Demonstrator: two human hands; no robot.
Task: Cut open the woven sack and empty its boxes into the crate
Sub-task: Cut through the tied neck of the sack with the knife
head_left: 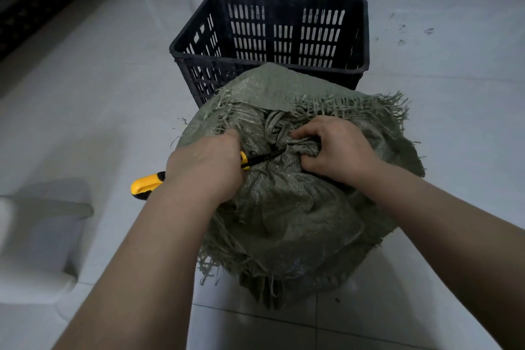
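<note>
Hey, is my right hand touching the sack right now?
Touching. The head view shows the right hand gripping the bunched neck of the woven sack, with its fingers curled into the fabric.

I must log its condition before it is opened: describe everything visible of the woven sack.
The woven sack is grey-green plastic-looking weave, bulging, standing on the tiled floor before the black crate. Its frayed top is gathered into a tied bunch. The right hand grips that bunch; the left hand holds a yellow-handled cutter, blade at the tie.
</note>
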